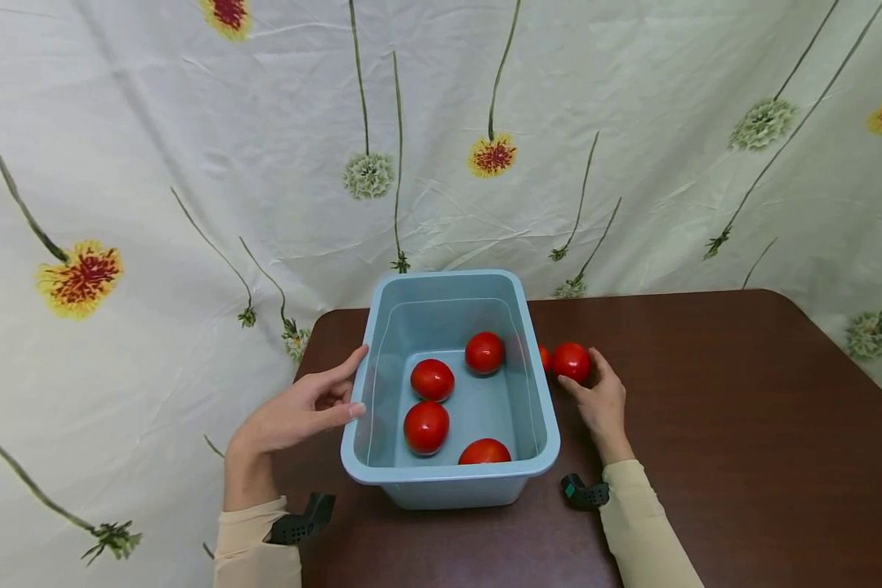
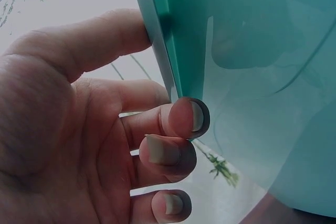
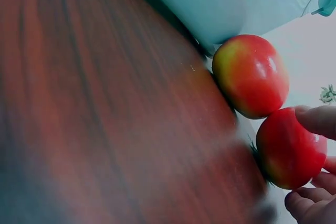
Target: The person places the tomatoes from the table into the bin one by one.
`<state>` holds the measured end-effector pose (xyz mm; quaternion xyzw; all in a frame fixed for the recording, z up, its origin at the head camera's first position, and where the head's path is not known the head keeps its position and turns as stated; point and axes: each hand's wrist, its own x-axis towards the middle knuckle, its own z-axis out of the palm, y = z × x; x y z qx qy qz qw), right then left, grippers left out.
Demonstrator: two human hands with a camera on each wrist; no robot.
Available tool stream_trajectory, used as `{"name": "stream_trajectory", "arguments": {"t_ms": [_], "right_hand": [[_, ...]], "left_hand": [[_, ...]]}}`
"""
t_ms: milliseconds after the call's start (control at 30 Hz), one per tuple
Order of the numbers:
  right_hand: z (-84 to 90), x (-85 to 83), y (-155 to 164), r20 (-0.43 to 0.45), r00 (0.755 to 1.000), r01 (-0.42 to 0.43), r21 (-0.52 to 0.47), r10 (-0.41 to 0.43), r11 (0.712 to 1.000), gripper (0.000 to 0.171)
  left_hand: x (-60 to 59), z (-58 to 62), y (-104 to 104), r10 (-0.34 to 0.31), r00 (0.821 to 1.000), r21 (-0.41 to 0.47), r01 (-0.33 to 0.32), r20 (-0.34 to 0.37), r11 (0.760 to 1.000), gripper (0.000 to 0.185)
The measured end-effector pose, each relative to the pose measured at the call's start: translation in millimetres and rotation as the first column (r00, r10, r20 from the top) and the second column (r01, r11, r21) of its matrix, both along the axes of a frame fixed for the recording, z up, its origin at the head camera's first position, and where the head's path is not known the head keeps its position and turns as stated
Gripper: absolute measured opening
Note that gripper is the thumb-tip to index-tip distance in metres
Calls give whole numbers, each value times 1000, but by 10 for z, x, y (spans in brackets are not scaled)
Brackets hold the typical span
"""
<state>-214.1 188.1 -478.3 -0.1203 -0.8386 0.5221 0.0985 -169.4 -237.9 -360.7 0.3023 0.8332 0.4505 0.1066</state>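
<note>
Smooth glossy plastic tub [image 1: 547, 425], shiny-skinned tomatoes [image 1: 571, 361], polished dark wood table [image 1: 742, 425], creased cloth backdrop [image 1: 191, 147].

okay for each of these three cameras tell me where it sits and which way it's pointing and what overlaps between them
Head: worn on the head, looking forward and down at the blue tub on the brown table; both hands and sleeves show.
Left wrist: beside the left hand, facing the tub's outer wall; fingers touch it.
Right wrist: low over the table, facing two tomatoes beside the tub; right hand grips the nearer tomato.
Shared: the tub is in all three; head and right wrist share the gripped tomato.
</note>
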Motion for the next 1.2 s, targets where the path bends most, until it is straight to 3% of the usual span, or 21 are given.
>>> {"name": "stream_trajectory", "arguments": {"t_ms": [567,1200], "right_hand": [[-34,-52,37,9,999,43,-10,-43,999,71],[194,17,12,-142,987,52,-168,-76,984,67]], "left_hand": [[-10,4,17,6,1000,5,-6,-4,1000,76],[2,2,10,17,1000,-17,-17,-12,1000,75]]}}
